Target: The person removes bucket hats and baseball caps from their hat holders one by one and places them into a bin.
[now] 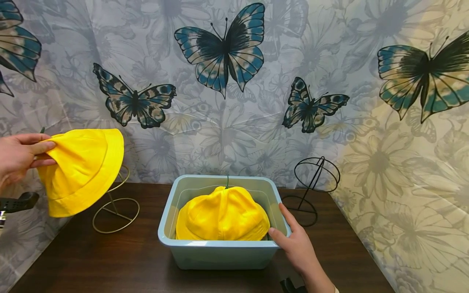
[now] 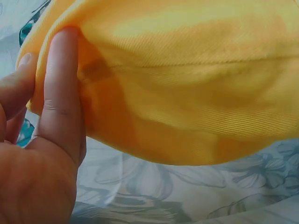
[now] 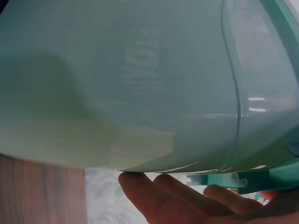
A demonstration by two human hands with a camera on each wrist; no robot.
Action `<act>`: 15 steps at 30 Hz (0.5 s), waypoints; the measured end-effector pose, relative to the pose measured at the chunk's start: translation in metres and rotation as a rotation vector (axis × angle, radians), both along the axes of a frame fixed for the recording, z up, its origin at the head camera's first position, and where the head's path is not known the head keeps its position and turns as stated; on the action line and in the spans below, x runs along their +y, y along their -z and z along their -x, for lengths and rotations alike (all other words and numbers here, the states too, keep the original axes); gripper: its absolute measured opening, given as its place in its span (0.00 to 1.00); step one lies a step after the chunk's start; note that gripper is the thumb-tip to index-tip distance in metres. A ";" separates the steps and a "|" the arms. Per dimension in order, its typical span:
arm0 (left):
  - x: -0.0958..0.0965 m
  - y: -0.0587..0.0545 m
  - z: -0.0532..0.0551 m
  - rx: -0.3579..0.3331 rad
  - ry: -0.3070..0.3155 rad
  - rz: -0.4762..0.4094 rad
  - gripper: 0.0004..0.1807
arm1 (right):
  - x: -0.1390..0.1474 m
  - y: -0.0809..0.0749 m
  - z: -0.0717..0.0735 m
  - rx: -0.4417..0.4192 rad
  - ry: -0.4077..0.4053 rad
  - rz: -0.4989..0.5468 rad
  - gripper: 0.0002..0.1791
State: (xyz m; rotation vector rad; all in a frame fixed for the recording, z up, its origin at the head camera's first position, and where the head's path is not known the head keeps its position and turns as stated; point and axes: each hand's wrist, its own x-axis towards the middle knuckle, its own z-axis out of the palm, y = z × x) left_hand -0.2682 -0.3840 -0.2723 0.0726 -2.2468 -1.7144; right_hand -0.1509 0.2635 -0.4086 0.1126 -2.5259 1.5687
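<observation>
A yellow bucket hat (image 1: 88, 167) hangs tilted in my left hand (image 1: 23, 156), which pinches its crown between thumb and fingers, up at the left. In the left wrist view the hat's cloth (image 2: 196, 102) fills most of the picture beside the fingers (image 2: 60, 93). My right hand (image 1: 296, 244) grips the right rim of a pale blue-green plastic tub (image 1: 223, 257), thumb over the rim at the front corner. Inside the tub sits a second yellow hat (image 1: 220, 213), crown up. The right wrist view shows fingers (image 3: 159, 198) against the tub wall (image 3: 117, 93).
A gold wire stand (image 1: 138, 211) is on the dark wooden table (image 1: 146, 260), partly behind the held hat. Right of the tub, a black wire stand (image 1: 309, 188) stands near the table's back. A butterfly-patterned cloth (image 1: 223, 134) hangs behind.
</observation>
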 end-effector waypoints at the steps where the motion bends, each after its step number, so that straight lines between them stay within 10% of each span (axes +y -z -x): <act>1: 0.001 -0.001 0.000 0.006 -0.009 0.028 0.10 | 0.000 0.000 0.000 -0.002 0.000 -0.001 0.41; 8: 0.023 -0.007 -0.003 -0.052 -0.123 0.384 0.24 | 0.000 0.000 0.000 -0.010 0.001 0.004 0.41; 15: 0.021 -0.011 0.000 -0.084 -0.154 0.370 0.23 | 0.000 0.001 0.001 -0.005 0.003 0.019 0.41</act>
